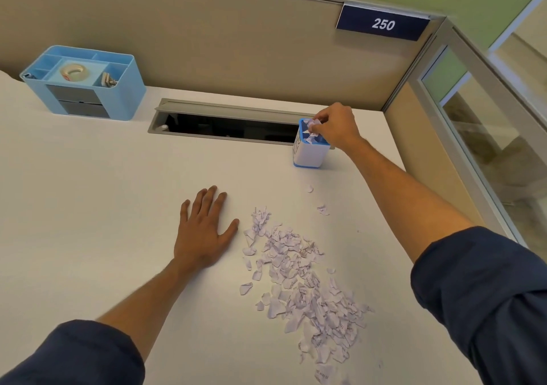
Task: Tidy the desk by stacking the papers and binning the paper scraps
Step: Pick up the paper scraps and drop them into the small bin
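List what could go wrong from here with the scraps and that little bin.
1. The small bin looks narrow and tall; the right hand, pushing scraps in at its top, might tip it.
2. Its mouth already shows crumpled paper, so the large scrap pile may not fit.
3. It stands beside the open cable slot; spilled scraps could fall in.

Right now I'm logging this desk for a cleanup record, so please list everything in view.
bin: one, white with blue rim, far right of desk, scraps inside
paper scraps: many, pale, printed, piled near centre-right
stray scraps: a few, between pile and bin
organiser: one, light blue, far left
tape roll: one, beige, in organiser
cable slot: one, grey, open, along the back
sign: one, navy, reads 250
desk: one, white
left hand: flat on desk
right hand: pinching scraps over bin
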